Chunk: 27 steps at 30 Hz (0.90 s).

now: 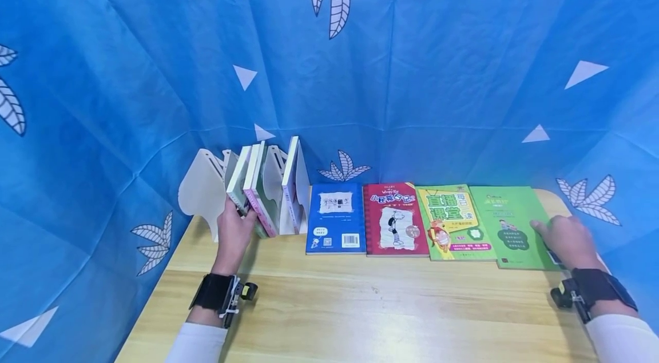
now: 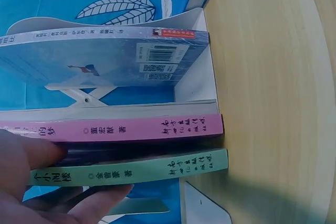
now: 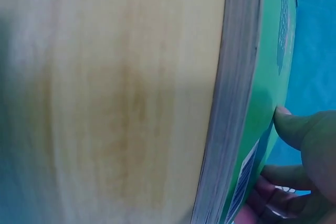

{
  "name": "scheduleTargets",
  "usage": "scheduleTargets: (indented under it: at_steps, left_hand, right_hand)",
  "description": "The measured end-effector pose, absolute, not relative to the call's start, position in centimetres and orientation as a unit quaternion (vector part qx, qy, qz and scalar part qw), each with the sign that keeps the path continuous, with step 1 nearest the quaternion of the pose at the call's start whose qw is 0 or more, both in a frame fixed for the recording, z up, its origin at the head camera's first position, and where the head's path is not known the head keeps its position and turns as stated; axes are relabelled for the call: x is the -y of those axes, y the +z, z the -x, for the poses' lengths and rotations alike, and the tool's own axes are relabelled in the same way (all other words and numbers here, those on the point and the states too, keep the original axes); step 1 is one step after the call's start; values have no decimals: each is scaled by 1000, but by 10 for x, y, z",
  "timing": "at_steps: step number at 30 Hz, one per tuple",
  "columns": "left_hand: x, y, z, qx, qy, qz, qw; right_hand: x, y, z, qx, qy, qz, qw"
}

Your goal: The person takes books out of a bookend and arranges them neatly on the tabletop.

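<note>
My left hand (image 1: 236, 235) pinches a book with a green spine (image 2: 131, 168), its thumb on one side and fingers on the other. This book stands tilted in a white expandable bookend rack (image 1: 198, 186). Beside it leans a pink-spined book (image 2: 121, 129). Farther right in the rack stands a book with a pale spine (image 1: 291, 186), barcode facing the pink one. On the right, my right hand (image 1: 571, 241) rests at the right side of a flat green book (image 1: 512, 220). Its thumb touches the cover, and its other fingers are loosely bent near the barcode corner.
A blue book (image 1: 336, 217), a red book (image 1: 395, 220) and a yellow-green book (image 1: 455, 223) lie flat in a row between the rack and the green book. The wooden table (image 1: 381, 306) meets a blue patterned cloth (image 1: 437, 66) behind and at the sides.
</note>
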State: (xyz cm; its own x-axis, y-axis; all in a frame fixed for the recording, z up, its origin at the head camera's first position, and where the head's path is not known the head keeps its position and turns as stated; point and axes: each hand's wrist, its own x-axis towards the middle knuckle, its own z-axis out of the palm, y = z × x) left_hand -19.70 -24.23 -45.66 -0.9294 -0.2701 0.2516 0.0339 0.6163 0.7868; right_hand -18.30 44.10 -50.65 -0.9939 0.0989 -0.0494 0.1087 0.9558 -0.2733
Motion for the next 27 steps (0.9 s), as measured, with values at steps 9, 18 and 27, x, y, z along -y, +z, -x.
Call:
scheduleTargets:
  at_steps: [9, 18, 27]
  left_hand:
    - [241, -462, 195, 878, -426, -78, 205]
    - [239, -461, 188, 876, -423, -80, 218]
    - [241, -458, 176, 872, -426, -72, 232]
  right_hand:
    - [-434, -505, 180, -987, -142, -81, -4]
    - [-429, -504, 174, -984, -154, -86, -39]
    - [-421, -497, 167, -978, -179, -87, -58]
